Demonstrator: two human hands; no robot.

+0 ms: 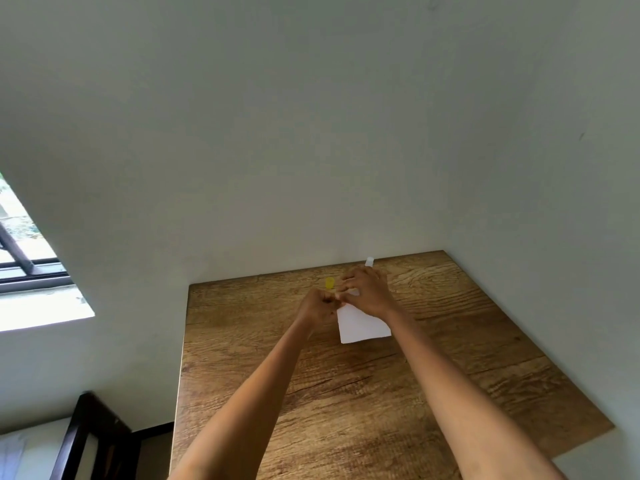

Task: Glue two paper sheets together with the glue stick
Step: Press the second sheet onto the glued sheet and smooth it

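A white paper sheet (362, 325) lies on the wooden table (450, 341) toward its far side. My right hand (367, 291) rests over the paper's far end, fingers bent down onto it. My left hand (317, 306) is curled at the paper's left edge and seems to pinch that edge; the contact is partly hidden. A small yellow cap (329, 282) stands just beyond my left hand. A white tube-like end (369, 261), likely the glue stick, shows behind my right hand. Whether a second sheet lies under the first cannot be told.
The table stands in a corner of pale walls (311, 133). A window (27, 251) is at the left. A dark wooden frame (90, 438) stands at the lower left, beside the table's left edge.
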